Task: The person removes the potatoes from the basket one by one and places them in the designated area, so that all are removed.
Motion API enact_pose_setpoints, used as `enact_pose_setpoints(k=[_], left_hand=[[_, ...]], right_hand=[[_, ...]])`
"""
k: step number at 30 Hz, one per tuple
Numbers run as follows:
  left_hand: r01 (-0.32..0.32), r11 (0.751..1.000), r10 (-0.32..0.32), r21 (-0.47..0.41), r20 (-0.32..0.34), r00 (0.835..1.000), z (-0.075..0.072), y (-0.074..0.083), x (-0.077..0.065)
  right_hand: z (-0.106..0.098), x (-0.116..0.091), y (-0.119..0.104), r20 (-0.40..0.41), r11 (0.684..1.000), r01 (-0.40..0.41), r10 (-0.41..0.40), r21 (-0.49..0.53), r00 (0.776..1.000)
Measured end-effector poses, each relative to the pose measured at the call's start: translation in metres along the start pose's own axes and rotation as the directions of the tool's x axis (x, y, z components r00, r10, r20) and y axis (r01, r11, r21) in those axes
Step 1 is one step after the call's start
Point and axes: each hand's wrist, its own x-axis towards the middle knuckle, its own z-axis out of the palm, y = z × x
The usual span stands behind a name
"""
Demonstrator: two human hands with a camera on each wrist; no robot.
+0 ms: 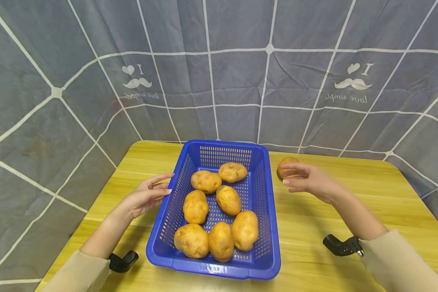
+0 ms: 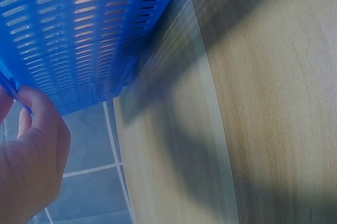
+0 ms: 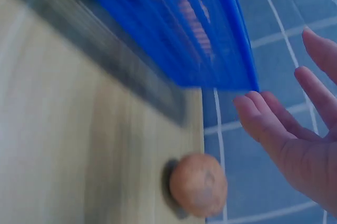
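A blue plastic basket (image 1: 214, 271) with slotted walls stands on the table, several potatoes (image 1: 228, 200) lying inside it. At its left side, my left hand (image 1: 149, 195) pinches the rim between thumb and fingers; the left wrist view shows the hand (image 2: 37, 150) at the rim's edge. My right hand (image 1: 310, 181) is off to the right of the basket with fingers spread and nothing in them. Beyond those fingers, one loose potato (image 1: 285, 165) rests on the tabletop, partly covered by the hand in the head view. This potato (image 3: 198, 185) shows whole in the right wrist view.
The yellow wood-grain table (image 1: 332, 211) extends to both sides of the basket. A grey curtain (image 1: 237, 81) with white grid lines hangs along the back and sides. Each forearm wears a black wrist camera (image 1: 123, 261) near the sleeve.
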Motion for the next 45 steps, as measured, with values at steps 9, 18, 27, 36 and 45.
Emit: enact_pose_setpoints(k=[9,18,27,36,45], left_hand=[[0.011,1.0,-0.011,0.007,-0.011,1.0,0.0,0.001,0.001],[0.015,1.0,-0.016,-0.002,-0.025,1.0,0.001,0.003,0.001],[0.025,1.0,-0.025,-0.012,-0.035,0.999,0.003,0.006,0.001],[0.021,1.0,-0.021,-0.009,-0.042,0.999,0.005,0.007,0.004],[0.022,0.999,-0.024,-0.027,-0.067,0.997,0.004,0.007,-0.001]], right_hand=[[0.033,-0.013,-0.009,0.089,0.998,0.053,-0.05,-0.028,0.995],[0.044,-0.019,-0.017,0.106,0.996,0.07,-0.064,-0.048,0.992],[0.069,-0.015,-0.027,0.241,0.999,0.031,-0.034,0.017,0.97],[0.097,-0.006,-0.032,0.365,0.999,0.042,-0.05,0.03,0.93],[0.125,0.003,-0.031,0.413,0.996,0.066,-0.038,-0.052,0.91]])
